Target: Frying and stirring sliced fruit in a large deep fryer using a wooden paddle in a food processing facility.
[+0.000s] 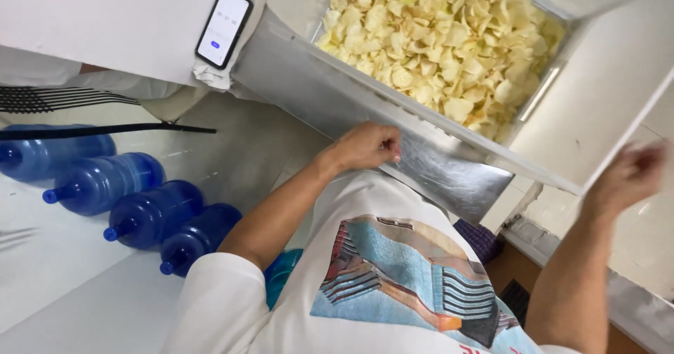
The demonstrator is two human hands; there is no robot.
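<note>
Brushed dull metal bin (pixel 365 108), glossy blue plastic bottles (pixel 140 213), matt crisps (pixel 442 38)

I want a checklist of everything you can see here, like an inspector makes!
Surface: a shiny metal trough, slanted across the view, with a white panel beside it.
Job's things: a big heap of pale yellow chips fills the trough.
Clutter: a phone with a lit screen lies on a cloth by the trough's end.
Grips: the left hand has curled fingers at the trough's metal side; what it pinches is too small to tell. The right hand is blurred at the white panel's edge.
Cables: nothing seen.
Surroundings: four blue water jugs lie in a row on the pale floor; a black rod lies above them.
</note>
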